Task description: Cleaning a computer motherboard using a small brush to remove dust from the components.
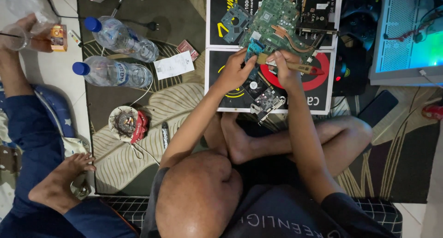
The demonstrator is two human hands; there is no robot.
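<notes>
Soft, even room light is falling from above, leaving the rug (175,16) fairly dim and casting only faint shadows under the two water bottles (115,53). A bright green-blue glow is spilling from the open computer case (406,35) at the upper right, slightly washing out that corner. The centre is staying sharp, while the edges are bending and softening a little.

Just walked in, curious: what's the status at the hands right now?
Left hand on a small blue part. Right hand grips a brush over the green circuit board. Loose computer parts crowd underneath.
</notes>
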